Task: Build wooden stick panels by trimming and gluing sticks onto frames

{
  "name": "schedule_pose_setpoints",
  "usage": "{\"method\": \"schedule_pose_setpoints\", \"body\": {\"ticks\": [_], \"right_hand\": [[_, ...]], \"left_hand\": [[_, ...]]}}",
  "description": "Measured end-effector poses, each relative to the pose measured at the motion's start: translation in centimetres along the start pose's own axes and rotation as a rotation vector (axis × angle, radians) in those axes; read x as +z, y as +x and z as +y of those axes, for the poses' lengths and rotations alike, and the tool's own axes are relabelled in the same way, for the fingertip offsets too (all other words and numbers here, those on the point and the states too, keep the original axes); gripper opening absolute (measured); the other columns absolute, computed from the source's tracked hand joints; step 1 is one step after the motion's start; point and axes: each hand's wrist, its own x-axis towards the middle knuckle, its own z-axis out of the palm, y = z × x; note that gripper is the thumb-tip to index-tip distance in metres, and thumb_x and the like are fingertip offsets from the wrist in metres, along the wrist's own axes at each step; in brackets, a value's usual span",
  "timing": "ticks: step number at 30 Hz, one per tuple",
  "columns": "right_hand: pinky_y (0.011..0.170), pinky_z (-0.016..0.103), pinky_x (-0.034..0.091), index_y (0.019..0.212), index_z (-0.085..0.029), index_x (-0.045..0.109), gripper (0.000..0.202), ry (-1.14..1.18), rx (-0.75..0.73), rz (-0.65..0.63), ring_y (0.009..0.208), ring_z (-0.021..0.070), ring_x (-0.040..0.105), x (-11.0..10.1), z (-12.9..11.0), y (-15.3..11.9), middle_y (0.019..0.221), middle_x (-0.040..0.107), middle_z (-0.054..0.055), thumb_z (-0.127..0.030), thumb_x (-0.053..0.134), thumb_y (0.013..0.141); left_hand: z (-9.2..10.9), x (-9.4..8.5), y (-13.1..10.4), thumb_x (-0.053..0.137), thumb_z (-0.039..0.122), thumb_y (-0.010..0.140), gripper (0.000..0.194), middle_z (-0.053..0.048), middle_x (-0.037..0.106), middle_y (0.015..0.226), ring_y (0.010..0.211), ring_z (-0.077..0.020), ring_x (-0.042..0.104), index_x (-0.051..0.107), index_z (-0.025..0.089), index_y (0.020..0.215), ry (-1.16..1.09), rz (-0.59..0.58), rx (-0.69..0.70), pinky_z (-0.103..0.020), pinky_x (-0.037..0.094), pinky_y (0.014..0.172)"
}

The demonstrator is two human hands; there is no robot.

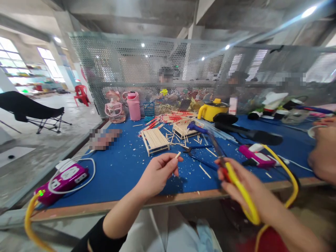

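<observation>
Between thumb and fingers, my left hand pinches a short wooden stick above the table's front part. My right hand is closed around a tool with a red and yellow handle. Its narrow dark shaft points up and left towards a blue part; motion blur hides its exact kind. Beyond my left hand stands a small slatted wooden platform made of sticks. A second stick frame sits behind it to the right. Pliers with blue handles lie open between my hands.
Red-tipped sticks are heaped at the back. Around them stand a pink bottle, a clear jug and a yellow pot. Purple power strips flank the workspace, with cables. Another person's hand is at right.
</observation>
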Motion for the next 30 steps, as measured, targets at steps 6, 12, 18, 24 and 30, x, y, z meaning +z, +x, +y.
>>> {"method": "schedule_pose_setpoints", "body": {"ticks": [6, 12, 18, 24, 30], "right_hand": [[0.076, 0.032, 0.050, 0.124, -0.024, 0.034, 0.057, 0.087, -0.036, -0.301, 0.087, 0.0191, 0.057, 4.7, -3.7, -1.2, 0.102, 0.057, 0.005, -0.040, 0.063, 0.078], [0.085, 0.035, 0.047, 0.124, -0.026, 0.037, 0.070, -0.062, -0.121, -0.265, 0.101, 0.0236, 0.054, 4.6, -4.0, -1.2, 0.114, 0.054, 0.007, -0.038, 0.075, 0.066], [0.087, 0.036, 0.046, 0.124, -0.026, 0.038, 0.073, -0.058, -0.191, -0.270, 0.104, 0.0243, 0.054, 4.6, -4.6, -1.4, 0.118, 0.053, 0.008, -0.048, 0.074, 0.065], [0.084, 0.035, 0.047, 0.121, -0.022, 0.034, 0.079, 0.009, -0.063, -0.183, 0.100, 0.0236, 0.057, 5.3, -4.7, -1.7, 0.113, 0.057, 0.010, -0.051, 0.076, 0.060], [0.073, 0.031, 0.046, 0.099, -0.020, 0.049, 0.046, -0.012, -0.022, -0.204, 0.082, 0.0199, 0.057, 5.6, -4.7, -2.0, 0.093, 0.061, 0.005, -0.052, 0.067, 0.071]], "left_hand": [[0.2, 1.6, -2.1, 0.046, 0.041, 0.090, 0.033, 0.005, 0.044, 0.057, 0.055, -0.0074, 0.039, 0.063, 0.013, 0.091, 0.160, 0.105, 0.082, -0.020, 0.031, 0.054], [0.1, 1.8, -2.5, 0.044, 0.039, 0.091, 0.037, 0.005, 0.041, 0.057, 0.055, -0.0072, 0.035, 0.048, 0.015, 0.064, 0.243, 0.094, 0.139, -0.020, 0.029, 0.052], [-0.4, 1.6, -3.1, 0.046, 0.038, 0.091, 0.035, 0.005, 0.040, 0.056, 0.053, -0.0070, 0.033, 0.051, 0.015, 0.065, 0.271, 0.048, 0.162, -0.020, 0.028, 0.049], [-0.5, 1.6, -3.4, 0.050, 0.034, 0.089, 0.033, 0.004, 0.041, 0.056, 0.053, -0.0073, 0.033, 0.058, 0.014, 0.065, 0.333, 0.053, 0.234, -0.020, 0.029, 0.050], [-0.4, 1.9, -3.6, 0.048, 0.031, 0.091, 0.028, 0.001, 0.058, 0.064, 0.059, -0.0096, 0.046, 0.069, 0.016, 0.080, 0.365, 0.043, 0.249, -0.020, 0.036, 0.057]]}}
